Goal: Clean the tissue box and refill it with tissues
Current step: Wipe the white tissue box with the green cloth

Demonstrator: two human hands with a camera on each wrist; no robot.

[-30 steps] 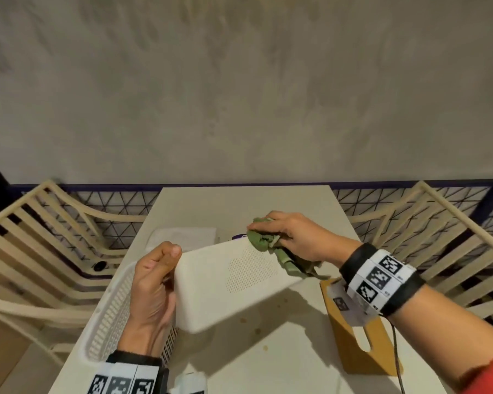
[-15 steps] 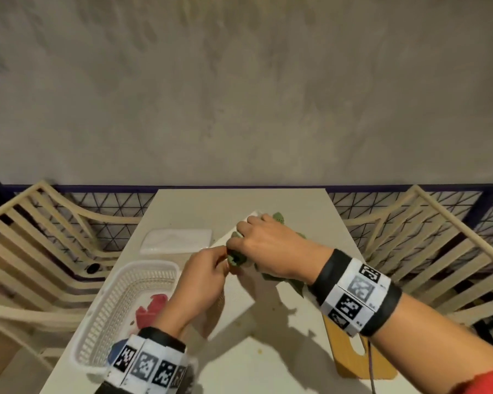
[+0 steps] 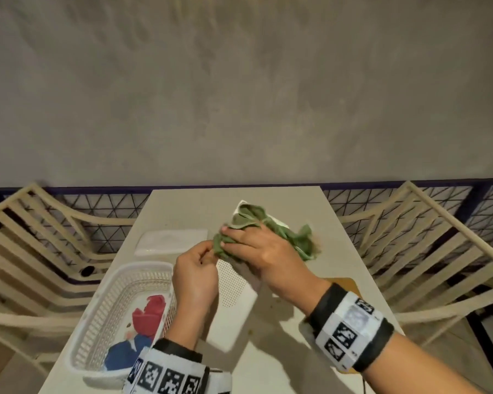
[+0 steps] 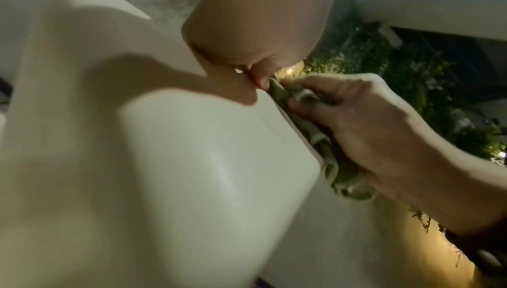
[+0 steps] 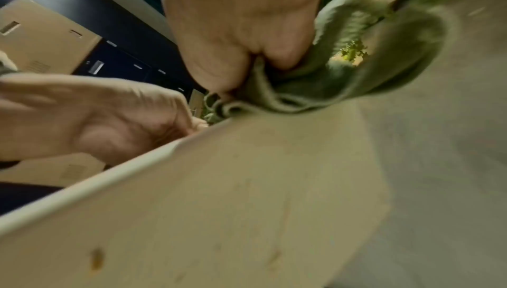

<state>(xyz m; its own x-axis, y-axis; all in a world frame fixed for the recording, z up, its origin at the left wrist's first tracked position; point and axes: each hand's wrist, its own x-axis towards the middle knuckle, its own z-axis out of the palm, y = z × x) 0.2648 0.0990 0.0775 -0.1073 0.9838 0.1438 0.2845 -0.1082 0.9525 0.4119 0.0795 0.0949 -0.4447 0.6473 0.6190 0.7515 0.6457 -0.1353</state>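
The white tissue box (image 3: 234, 291) is held tilted above the table, its perforated face toward me. My left hand (image 3: 207, 253) pinches its upper edge, seen close in the left wrist view, where the box (image 4: 192, 162) fills the frame. My right hand (image 3: 239, 243) grips a bunched green cloth (image 3: 268, 226) and presses it against the box's top edge. In the right wrist view the cloth (image 5: 356, 75) sits crumpled under my fingers above the box's side wall (image 5: 219, 206), which shows small brown spots. A flat pack of white tissues (image 3: 171, 241) lies on the table at the left.
A white mesh basket (image 3: 143, 267) with red and blue cloths stands at the table's front left. A wooden board (image 3: 345, 282) lies under my right forearm. Slatted cream chairs (image 3: 427, 251) flank the table on both sides, with a grey wall behind.
The box has turned from a broad face toward me to a narrower one, farther from me. My left hand shifted to its upper edge. My right hand wiped the cloth leftward along the box.
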